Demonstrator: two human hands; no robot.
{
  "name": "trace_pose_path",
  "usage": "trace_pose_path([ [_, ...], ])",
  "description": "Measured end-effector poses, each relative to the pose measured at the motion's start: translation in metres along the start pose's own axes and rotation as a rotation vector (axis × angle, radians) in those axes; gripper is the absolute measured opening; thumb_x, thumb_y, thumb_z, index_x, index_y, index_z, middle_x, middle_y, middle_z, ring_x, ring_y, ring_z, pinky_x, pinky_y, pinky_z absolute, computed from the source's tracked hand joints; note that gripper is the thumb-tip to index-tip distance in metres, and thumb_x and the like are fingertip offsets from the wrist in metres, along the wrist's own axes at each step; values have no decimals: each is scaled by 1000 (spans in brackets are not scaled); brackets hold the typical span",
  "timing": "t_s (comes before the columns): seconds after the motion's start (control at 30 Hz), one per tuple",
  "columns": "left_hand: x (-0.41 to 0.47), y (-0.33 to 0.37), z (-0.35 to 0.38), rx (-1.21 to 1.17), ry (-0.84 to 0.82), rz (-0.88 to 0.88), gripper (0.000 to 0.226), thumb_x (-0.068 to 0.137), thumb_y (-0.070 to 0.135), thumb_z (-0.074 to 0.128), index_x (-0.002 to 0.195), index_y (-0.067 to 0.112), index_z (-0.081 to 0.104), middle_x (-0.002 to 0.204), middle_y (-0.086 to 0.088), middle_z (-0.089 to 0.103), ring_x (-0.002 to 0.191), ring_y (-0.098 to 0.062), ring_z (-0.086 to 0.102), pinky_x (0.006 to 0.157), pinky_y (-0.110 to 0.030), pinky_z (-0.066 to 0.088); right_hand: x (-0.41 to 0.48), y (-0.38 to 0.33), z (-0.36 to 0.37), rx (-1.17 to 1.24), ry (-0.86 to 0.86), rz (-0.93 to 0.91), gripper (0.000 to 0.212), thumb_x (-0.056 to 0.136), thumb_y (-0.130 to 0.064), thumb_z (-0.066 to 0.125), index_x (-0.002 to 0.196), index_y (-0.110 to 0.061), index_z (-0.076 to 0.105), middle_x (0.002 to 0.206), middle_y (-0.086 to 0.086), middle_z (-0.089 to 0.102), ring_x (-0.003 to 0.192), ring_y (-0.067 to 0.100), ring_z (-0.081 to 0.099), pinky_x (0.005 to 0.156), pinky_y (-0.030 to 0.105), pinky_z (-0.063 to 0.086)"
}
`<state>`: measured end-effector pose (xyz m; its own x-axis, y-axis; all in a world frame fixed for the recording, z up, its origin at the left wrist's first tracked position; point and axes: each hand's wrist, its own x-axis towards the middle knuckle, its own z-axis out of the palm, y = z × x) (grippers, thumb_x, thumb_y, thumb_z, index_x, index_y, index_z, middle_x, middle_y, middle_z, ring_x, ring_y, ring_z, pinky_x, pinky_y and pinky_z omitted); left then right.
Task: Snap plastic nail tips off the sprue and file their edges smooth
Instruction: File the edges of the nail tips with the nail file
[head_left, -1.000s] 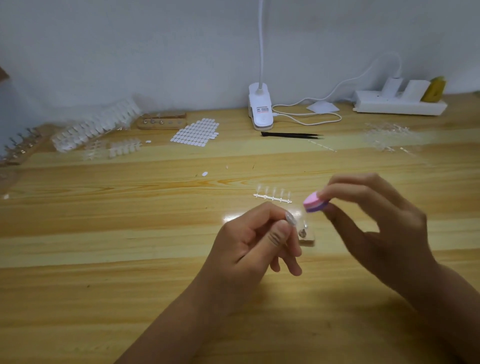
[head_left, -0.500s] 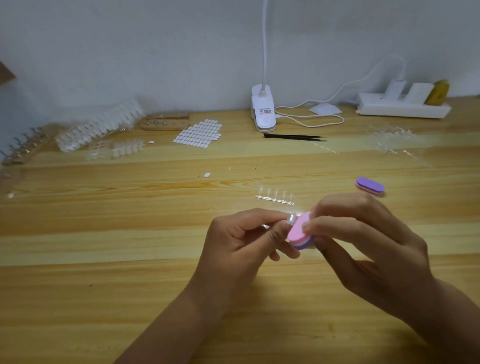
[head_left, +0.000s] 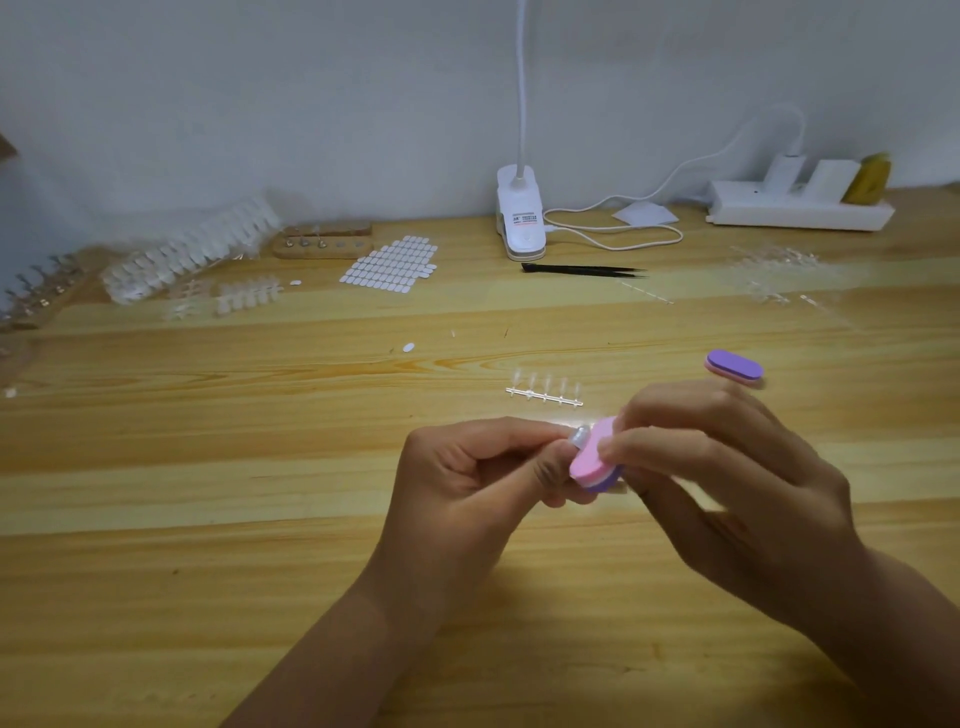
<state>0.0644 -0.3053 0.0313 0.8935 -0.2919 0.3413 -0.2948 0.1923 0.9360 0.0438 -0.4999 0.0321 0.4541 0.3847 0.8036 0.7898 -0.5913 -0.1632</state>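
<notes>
My left hand pinches a small clear nail tip between thumb and forefinger above the wooden table. My right hand grips a pink and purple file block by its end, and the pink face lies against the nail tip. Just behind the hands, a clear sprue with several tips lies flat on the table.
A second purple file block lies to the right behind my right hand. Black tweezers, a white clip lamp and a power strip stand at the back. Bags of nail tips, a sticker sheet and loose sprues lie along the rear.
My right hand came down and left with the file block until it met the nail tip in my left hand. That uncovered the second file block behind it.
</notes>
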Motion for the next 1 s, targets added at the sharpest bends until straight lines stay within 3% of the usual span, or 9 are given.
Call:
trace_pose_path([
  [0.07, 1, 1, 0, 21, 6, 11, 14, 81, 14, 71, 93, 11, 77, 81, -12, 75, 67, -33, 69, 63, -31, 59, -1, -3, 1, 25, -10, -23, 26, 83, 13, 68, 103, -3, 73, 97, 15, 68, 95, 22, 63, 85, 29, 50],
  [0.23, 1, 2, 1, -20, -28, -39, 14, 83, 12, 69, 94, 11, 77, 79, -7, 76, 65, -23, 74, 57, -29, 58, -2, 8, -3, -14, -6, 25, 20, 89, 7, 65, 105, -5, 66, 97, 16, 67, 94, 22, 63, 80, 33, 51],
  [0.37, 1, 2, -1, 35, -33, -36, 10, 84, 15, 71, 91, 11, 77, 77, -6, 76, 61, -23, 73, 48, -25, 51, -2, 3, 1, 13, -1, 50, 25, 88, 8, 67, 107, -7, 68, 101, 11, 67, 96, 21, 64, 85, 31, 51],
  [0.47, 0, 2, -1, 37, -44, -39, 11, 84, 21, 73, 90, 12, 78, 80, -5, 76, 66, -23, 74, 55, -25, 53, 1, 24, -12, -146, 142, 265, 13, 92, -1, 70, 102, -8, 70, 99, 4, 66, 93, 9, 60, 88, 14, 45],
  [0.53, 1, 2, -2, 33, -23, -6, 12, 85, 20, 72, 91, 11, 77, 83, -7, 76, 73, -24, 73, 67, -32, 58, 3, 37, -23, -258, 238, 396, 11, 92, -7, 72, 102, -4, 68, 98, 4, 64, 90, 8, 56, 84, 4, 38],
  [0.6, 4, -1, -4, 144, 37, 55, 7, 86, 17, 73, 90, 12, 76, 87, -5, 73, 79, -19, 70, 73, -33, 56, 1, 42, -25, -280, 269, 437, 15, 93, -9, 71, 105, -1, 66, 99, 4, 62, 87, 14, 58, 85, 7, 39],
  [0.7, 9, -7, 2, 389, 70, 101, 3, 84, 18, 74, 87, 20, 75, 94, 2, 66, 95, -12, 62, 80, -19, 43, 0, 35, -17, -290, 209, 354, 12, 92, -4, 70, 103, 1, 67, 98, 5, 62, 89, 14, 56, 88, 9, 40],
  [0.87, 15, -20, 10, 632, 25, 82, 9, 83, 22, 73, 80, 29, 69, 86, 19, 70, 92, -10, 63, 87, -51, 43, -2, 29, -4, -255, 92, 292, 11, 88, 4, 72, 98, 5, 70, 97, 13, 67, 90, 25, 62, 83, 35, 52],
  [1.0, 18, -27, 10, 748, -22, 26, 7, 79, 29, 74, 77, 32, 69, 86, 22, 69, 94, 0, 57, 92, -36, 33, -3, 27, -1, -241, 69, 283, 10, 88, 1, 68, 98, 5, 70, 96, 12, 67, 91, 22, 60, 83, 34, 51],
])
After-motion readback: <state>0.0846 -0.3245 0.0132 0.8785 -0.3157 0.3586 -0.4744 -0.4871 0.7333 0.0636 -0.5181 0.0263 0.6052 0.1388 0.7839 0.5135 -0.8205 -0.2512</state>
